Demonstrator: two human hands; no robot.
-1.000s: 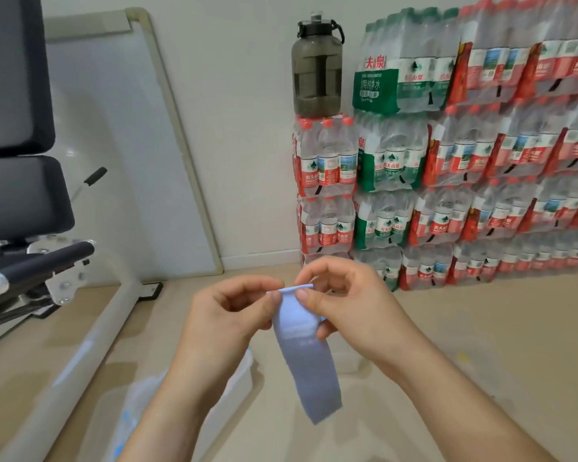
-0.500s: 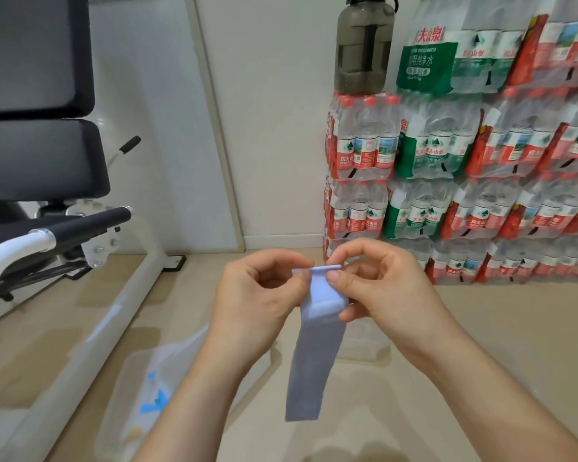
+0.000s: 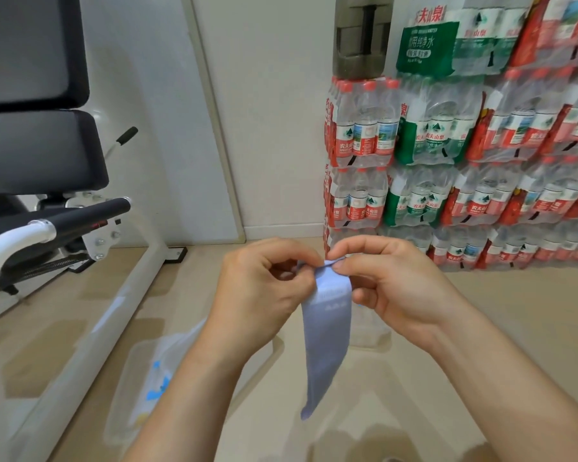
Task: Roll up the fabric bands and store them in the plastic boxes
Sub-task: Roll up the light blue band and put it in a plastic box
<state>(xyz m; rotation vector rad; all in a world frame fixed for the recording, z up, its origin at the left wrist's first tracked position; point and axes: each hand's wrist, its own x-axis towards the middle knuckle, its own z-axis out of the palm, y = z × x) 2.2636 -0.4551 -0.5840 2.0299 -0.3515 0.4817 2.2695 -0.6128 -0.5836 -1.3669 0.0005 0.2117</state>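
The pale blue fabric band (image 3: 327,335) is held up in the air in front of the body. One corner of its top edge is pinched between thumb and forefinger of the left hand (image 3: 264,288), and the other corner is pinched in the same way by the right hand (image 3: 391,288). The other fingers of both hands are curled loosely behind. The two pinches are set close together at the very top, and the short edge looks slightly bent over between them. From this it is judged that the first turn of the roll is being started there. The rest of the band is left to hang free, probably so that its own weight draws it straight and the roll can be wound evenly. The lower end is slightly twisted and is clear of the floor (image 3: 481,311). A translucent plastic box (image 3: 131,361) is seen on the floor below the left forearm, with something pale and blue-marked inside. What seems to be a second clear box (image 3: 374,328) is partly hidden behind the band. Both lie within easy reach, so a finished roll can be dropped in. Nothing is yet rolled. Packs of bottled water (image 3: 481,145) are stacked against the wall, and an exercise machine (image 3: 40,155) stands at the left.
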